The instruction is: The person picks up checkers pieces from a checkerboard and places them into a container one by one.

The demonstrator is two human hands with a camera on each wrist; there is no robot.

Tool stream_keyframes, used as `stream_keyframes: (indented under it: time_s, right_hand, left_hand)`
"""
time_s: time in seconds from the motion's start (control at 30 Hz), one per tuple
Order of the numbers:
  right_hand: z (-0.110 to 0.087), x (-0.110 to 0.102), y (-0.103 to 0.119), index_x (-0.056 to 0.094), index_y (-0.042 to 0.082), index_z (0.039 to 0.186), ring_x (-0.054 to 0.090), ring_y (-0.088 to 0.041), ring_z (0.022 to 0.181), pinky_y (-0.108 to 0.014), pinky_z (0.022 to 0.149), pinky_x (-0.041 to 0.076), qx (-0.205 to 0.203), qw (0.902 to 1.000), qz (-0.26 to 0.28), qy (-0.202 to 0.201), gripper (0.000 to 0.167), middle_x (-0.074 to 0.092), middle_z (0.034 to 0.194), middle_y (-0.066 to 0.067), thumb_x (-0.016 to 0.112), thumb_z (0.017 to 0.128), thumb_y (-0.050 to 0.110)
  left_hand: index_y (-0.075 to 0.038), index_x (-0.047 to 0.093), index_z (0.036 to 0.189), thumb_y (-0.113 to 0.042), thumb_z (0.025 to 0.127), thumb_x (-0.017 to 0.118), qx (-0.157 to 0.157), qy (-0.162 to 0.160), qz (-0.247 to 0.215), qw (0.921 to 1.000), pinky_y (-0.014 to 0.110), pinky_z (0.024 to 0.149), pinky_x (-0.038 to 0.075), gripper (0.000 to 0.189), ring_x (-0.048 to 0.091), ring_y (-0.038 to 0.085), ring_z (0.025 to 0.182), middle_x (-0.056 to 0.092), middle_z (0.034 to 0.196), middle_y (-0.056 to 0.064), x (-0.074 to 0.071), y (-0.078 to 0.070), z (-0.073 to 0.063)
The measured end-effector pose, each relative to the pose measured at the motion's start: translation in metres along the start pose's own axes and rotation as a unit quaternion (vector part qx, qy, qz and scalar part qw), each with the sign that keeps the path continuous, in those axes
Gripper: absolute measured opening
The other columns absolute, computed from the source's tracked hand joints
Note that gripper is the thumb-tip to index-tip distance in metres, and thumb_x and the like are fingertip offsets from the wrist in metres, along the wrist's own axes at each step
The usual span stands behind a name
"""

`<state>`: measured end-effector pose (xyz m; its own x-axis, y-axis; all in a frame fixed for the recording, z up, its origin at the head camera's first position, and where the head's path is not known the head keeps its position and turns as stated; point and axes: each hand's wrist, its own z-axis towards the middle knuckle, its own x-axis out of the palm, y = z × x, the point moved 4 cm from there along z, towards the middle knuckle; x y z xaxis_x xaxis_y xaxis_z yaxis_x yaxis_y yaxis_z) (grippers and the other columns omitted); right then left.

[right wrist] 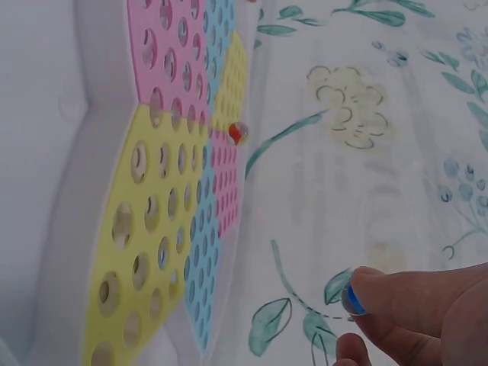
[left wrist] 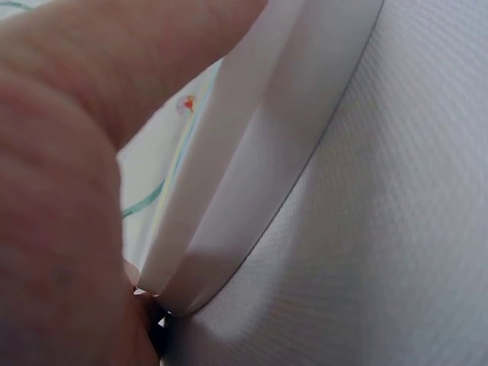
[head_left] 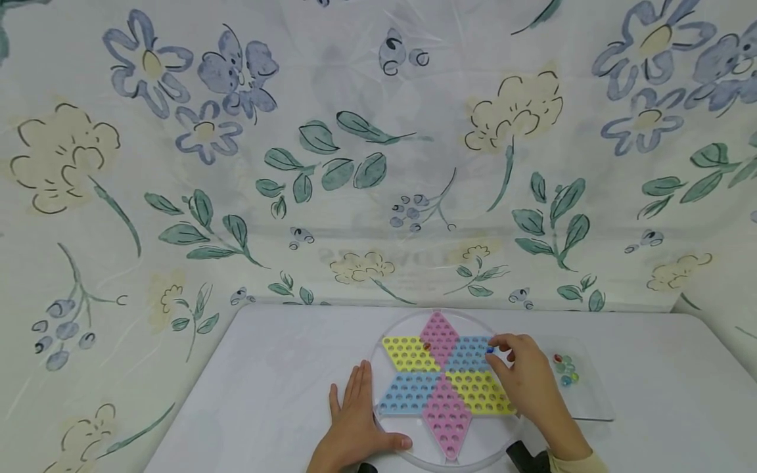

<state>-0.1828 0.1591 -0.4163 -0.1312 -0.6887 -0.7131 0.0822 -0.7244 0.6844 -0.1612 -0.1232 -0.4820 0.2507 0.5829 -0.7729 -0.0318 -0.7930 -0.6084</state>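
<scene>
A round Chinese checkers board with pink, yellow and blue sections lies on the table. My right hand pinches a blue glass marble between thumb and finger, close over the outer corner of the right blue section. One red marble sits in a hole by the border of the far yellow and pink sections. At the board's left edge my left hand rests with straight fingers, its thumb lying over the rim. In the left wrist view the white rim runs beside that hand.
To the right of the board lies a clear tray with several glass marbles in it, partly behind my right forearm. The white table ends at a hanging cloth printed with flowers and leaves.
</scene>
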Motion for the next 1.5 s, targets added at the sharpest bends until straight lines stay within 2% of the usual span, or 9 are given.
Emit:
stream_keyframes:
  time_s: [0.47, 0.73, 0.97, 1.5]
  right_hand:
    - [-0.002, -0.013, -0.022, 0.066, -0.002, 0.118, 0.055, -0.027, 0.093, -0.041, 0.076, 0.053, 0.023, 0.9991, -0.018, 0.029, 0.027, 0.058, 0.111, -0.020, 0.067, 0.097, 0.014]
    - [-0.008, -0.020, -0.035, 0.067, -0.004, 0.114, 0.058, -0.027, 0.092, -0.041, 0.075, 0.053, -0.002, 0.9989, -0.041, -0.021, 0.025, 0.061, 0.110, -0.020, 0.069, 0.094, 0.010]
    - [-0.009, -0.021, -0.045, 0.067, -0.004, 0.117, 0.058, -0.028, 0.093, -0.044, 0.077, 0.054, 0.014, 0.9980, -0.058, -0.019, 0.026, 0.060, 0.110, -0.022, 0.067, 0.095, 0.011]
    - [-0.014, -0.027, -0.061, 0.067, -0.005, 0.115, 0.059, -0.030, 0.092, -0.046, 0.075, 0.055, 0.010, 0.9968, -0.066, -0.044, 0.025, 0.059, 0.110, -0.024, 0.067, 0.095, 0.010]
  left_hand:
    - [0.008, 0.008, 0.157, -0.066, 0.057, 0.089, 0.007, -0.004, -0.009, 0.9999, 0.071, 0.112, -0.009, 0.149, 0.007, 0.044, 0.152, 0.011, 0.164, 0.028, -0.002, 0.000, -0.002]
    - [0.007, 0.008, 0.158, -0.068, 0.055, 0.089, 0.000, -0.002, -0.012, 0.9999, 0.071, 0.112, -0.009, 0.151, 0.008, 0.044, 0.152, 0.011, 0.164, 0.027, -0.001, 0.000, -0.002]
    - [0.007, 0.008, 0.158, -0.065, 0.055, 0.090, 0.002, -0.004, -0.012, 0.9999, 0.071, 0.112, -0.009, 0.150, 0.007, 0.044, 0.152, 0.011, 0.164, 0.027, -0.002, -0.001, -0.002]
    - [0.008, 0.009, 0.157, -0.067, 0.053, 0.090, 0.000, -0.006, -0.008, 0.9999, 0.070, 0.112, -0.009, 0.151, 0.008, 0.044, 0.152, 0.012, 0.164, 0.028, -0.001, 0.000, -0.001]
